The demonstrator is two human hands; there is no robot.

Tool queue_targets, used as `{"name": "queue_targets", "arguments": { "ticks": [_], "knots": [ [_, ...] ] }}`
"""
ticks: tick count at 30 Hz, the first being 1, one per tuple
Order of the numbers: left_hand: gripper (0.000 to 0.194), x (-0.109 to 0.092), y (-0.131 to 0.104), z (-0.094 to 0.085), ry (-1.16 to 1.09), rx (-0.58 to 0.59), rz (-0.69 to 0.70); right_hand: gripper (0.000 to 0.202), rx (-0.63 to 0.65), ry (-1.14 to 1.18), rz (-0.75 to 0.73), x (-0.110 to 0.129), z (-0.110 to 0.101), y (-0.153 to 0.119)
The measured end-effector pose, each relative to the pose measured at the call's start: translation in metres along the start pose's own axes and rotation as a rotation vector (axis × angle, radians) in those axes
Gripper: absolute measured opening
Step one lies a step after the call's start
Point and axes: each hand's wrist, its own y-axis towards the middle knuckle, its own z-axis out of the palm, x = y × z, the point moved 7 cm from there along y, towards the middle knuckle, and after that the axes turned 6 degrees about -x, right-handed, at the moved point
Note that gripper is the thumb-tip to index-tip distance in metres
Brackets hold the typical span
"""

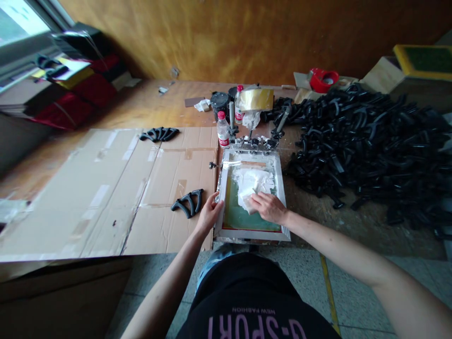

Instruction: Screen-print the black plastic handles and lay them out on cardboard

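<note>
A silver-edged printing screen (286, 221) lies flat under a metal clamp stand (252, 143), with white ink (254, 178) spread over its green mesh. My right hand (269, 207) is closed on a crumpled white wipe (250, 202) and presses it against the mesh at the ink's lower edge. At the screen's left edge my left hand (211, 214) grips the frame, thumb near its top face; some of its fingertips are hidden. A wooden-handled squeegee (252, 164) rests across the upper part of the screen. Left of my left hand sit a few black curved plastic parts (188, 203).
Flat cardboard (106, 188) covers the table's left side, with more black parts (160, 134) farther back. A large heap of black parts (367, 146) fills the right. Behind the screen stand a bottle (222, 129), a dark tub (219, 102) and a tape roll (256, 99).
</note>
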Motion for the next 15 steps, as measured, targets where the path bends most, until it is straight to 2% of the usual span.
{"name": "queue_targets", "arguments": {
  "ticks": [3, 5, 6, 9, 11, 13, 15],
  "knots": [
    [0.072, -0.004, -0.002, -0.001, -0.027, 0.002, -0.010, 0.016, 0.032, 0.088, 0.013, 0.003, 0.000, -0.002],
    [0.074, -0.013, -0.005, -0.002, -0.045, 0.015, -0.023, 0.016, 0.012, 0.125, 0.109, -0.010, -0.010, 0.015],
    [0.077, -0.019, -0.007, -0.004, -0.053, 0.022, -0.030, 0.024, -0.015, 0.130, 0.168, -0.020, -0.017, 0.027],
    [0.078, -0.051, -0.017, -0.014, -0.098, 0.035, -0.028, 0.055, -0.118, 0.110, 0.351, -0.066, -0.044, 0.064],
    [0.068, -0.079, -0.022, -0.021, -0.162, 0.032, -0.014, 0.059, -0.201, 0.093, 0.473, -0.107, -0.065, 0.070],
    [0.058, -0.113, -0.022, -0.025, -0.251, 0.028, 0.031, 0.050, -0.304, 0.083, 0.633, -0.151, -0.085, 0.055],
    [0.055, -0.152, -0.017, -0.028, -0.360, -0.006, 0.157, 0.041, -0.369, 0.081, 0.780, -0.183, -0.092, 0.024]
  ]
}}
